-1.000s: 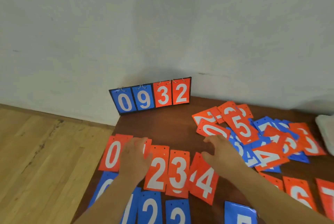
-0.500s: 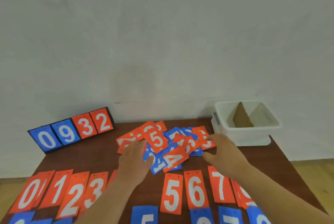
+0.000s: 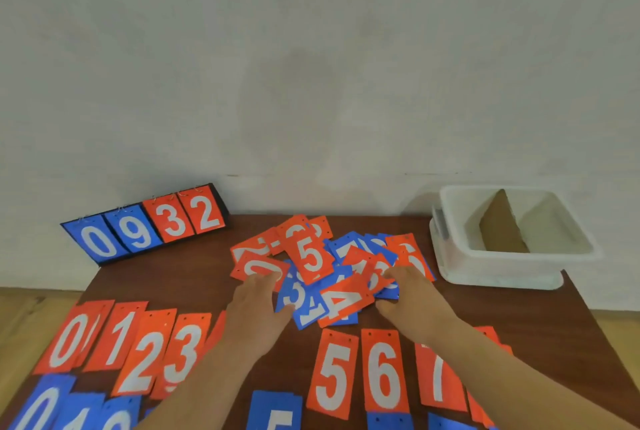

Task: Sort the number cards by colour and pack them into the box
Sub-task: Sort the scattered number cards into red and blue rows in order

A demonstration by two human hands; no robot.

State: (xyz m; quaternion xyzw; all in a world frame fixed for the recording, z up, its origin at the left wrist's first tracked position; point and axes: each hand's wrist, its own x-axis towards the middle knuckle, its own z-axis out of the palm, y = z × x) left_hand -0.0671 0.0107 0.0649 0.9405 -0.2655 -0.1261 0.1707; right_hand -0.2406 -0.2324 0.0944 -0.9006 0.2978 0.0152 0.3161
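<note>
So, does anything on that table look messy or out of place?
The pile of red and blue cards mid-table is jumbled, overlapping at all angles, unlike the neat red row nearer the person. The left hand and right hand rest at its edges.

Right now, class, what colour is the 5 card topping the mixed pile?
The 5 card is orange-red with a white numeral; the head view shows it best.

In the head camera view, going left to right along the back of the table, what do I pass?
The flip scoreboard reading 0 9 3 2 → the jumbled pile of orange and blue cards → the white box with its cardboard divider.
</note>
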